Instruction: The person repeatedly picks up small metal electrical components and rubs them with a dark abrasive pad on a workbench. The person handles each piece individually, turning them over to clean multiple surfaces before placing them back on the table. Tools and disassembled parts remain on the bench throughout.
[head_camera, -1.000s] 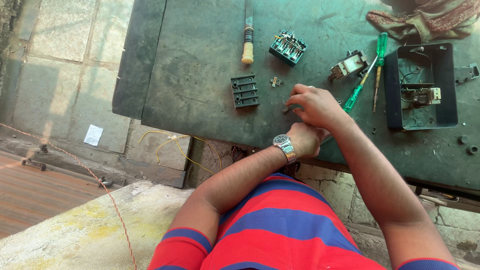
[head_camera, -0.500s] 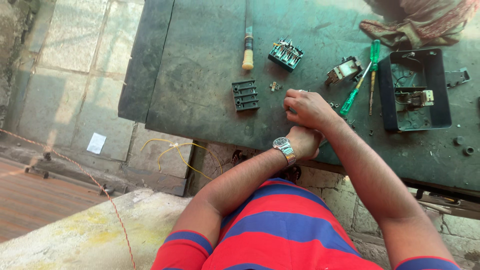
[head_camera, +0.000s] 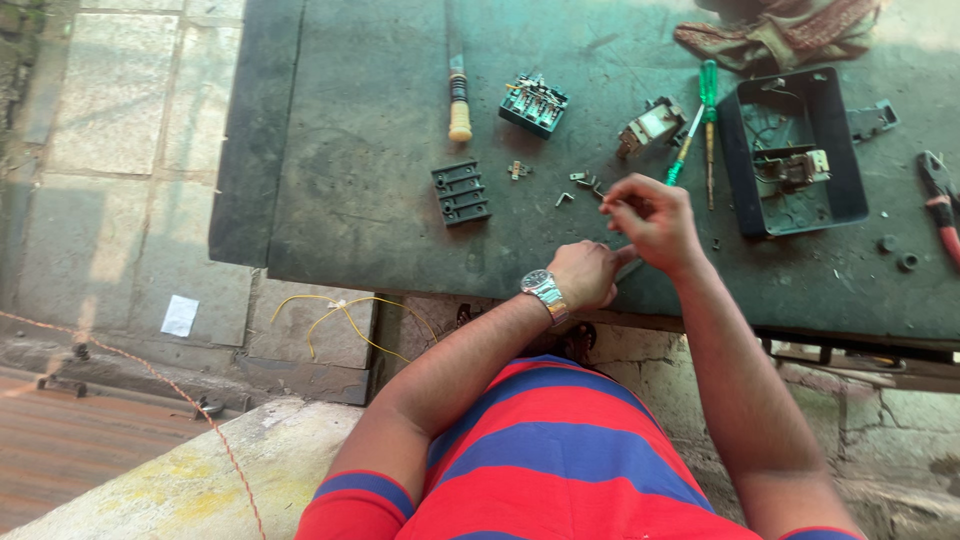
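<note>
**Head view: hands at bench edge, switch parts spread out**

Black box (head_camera: 740, 150) sits open on the bench (head_camera: 350, 150), right of the hands; a small metal switch mechanism (head_camera: 795, 168) lies inside it. A lid piece (head_camera: 872, 118) rests just beside the box.

Right hand (head_camera: 655, 220) is raised over the bench, fingers pinched together on something too small to make out. Left hand (head_camera: 585, 273) is curled closed just beside it at the bench edge, watch (head_camera: 545, 290) on the wrist; contents cannot be told.

Small metal clips (head_camera: 580, 182) lie just beyond the right hand. Farther off: terminal block (head_camera: 461, 192), brush (head_camera: 459, 105), green switch body (head_camera: 533, 104), two green screwdrivers (head_camera: 700, 125), pliers (head_camera: 940, 200), cloth (head_camera: 790, 35).
</note>
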